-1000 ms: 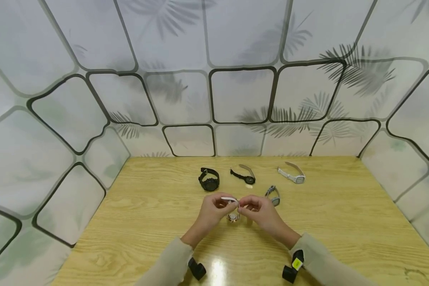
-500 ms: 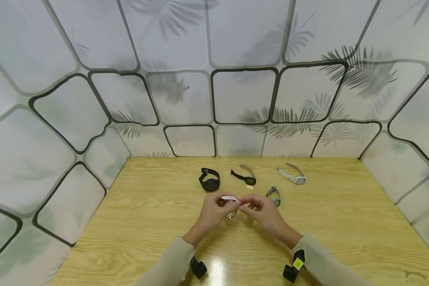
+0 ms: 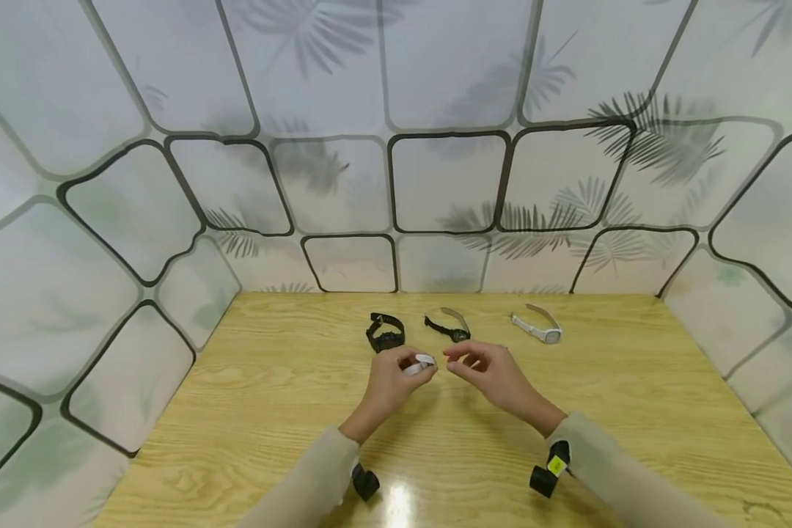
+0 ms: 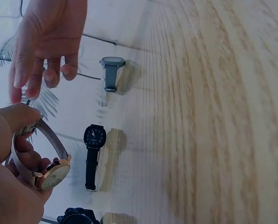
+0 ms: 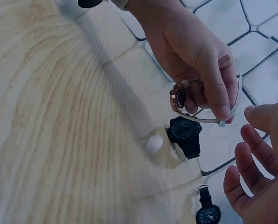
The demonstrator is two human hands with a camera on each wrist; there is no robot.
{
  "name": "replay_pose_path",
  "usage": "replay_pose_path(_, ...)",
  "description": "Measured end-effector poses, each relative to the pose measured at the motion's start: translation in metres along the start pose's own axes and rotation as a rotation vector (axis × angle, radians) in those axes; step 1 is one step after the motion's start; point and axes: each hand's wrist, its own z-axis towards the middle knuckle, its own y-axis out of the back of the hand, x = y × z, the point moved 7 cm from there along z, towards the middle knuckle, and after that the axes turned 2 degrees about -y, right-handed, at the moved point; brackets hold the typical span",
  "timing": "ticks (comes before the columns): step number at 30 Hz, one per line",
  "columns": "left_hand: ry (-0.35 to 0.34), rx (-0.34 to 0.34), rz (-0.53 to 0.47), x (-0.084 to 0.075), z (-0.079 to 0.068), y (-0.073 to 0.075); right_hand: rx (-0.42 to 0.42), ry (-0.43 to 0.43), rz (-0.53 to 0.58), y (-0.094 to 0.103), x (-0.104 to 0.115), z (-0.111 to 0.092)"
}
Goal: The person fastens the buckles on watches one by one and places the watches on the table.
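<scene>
My left hand (image 3: 389, 378) pinches a wristwatch (image 3: 424, 359) with a pale strap, held above the table. The left wrist view shows the strap bent into a loop and a rose-gold case (image 4: 55, 176) hanging below the thumb. My right hand (image 3: 491, 367) is apart from the strap, just to its right, with fingers loosely bent and nothing between them. In the right wrist view, the strap end (image 5: 238, 91) sticks up past the left thumb. A grey watch (image 4: 112, 70) stands beyond the right hand; that hand mostly hides it in the head view.
A chunky black watch (image 3: 387, 339), a slim black watch (image 3: 460, 335) and a white watch (image 3: 552, 336) lie in a row towards the back of the wooden table (image 3: 270, 389). A patterned fabric wall (image 3: 343, 183) rises behind and at both sides.
The right hand has let go of the strap and drawn slightly right. Both hands are a little farther forward. The held watch has turned, so its case no longer shows below the fingers.
</scene>
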Motion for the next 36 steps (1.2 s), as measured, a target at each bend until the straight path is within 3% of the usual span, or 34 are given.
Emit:
replay_pose_path(14, -0.080, 0.003, 0.100, -0.003, 0.002, -0.004, 0.040, 0.137, -0.161, -0.015, 0.028, 0.014)
replay_pose_path(21, -0.132, 0.004, 0.137, -0.006, 0.002, -0.004, 0.025, 0.147, -0.217, -0.019, 0.030, 0.017)
replay_pose_path(27, -0.165, -0.006, 0.136, -0.008, 0.001, -0.004, 0.003, 0.144, -0.185, -0.017, 0.027, 0.017)
replay_pose_path(36, -0.163, -0.020, 0.054, -0.005, -0.001, -0.001, -0.049, 0.145, -0.131, -0.004, 0.027, 0.014)
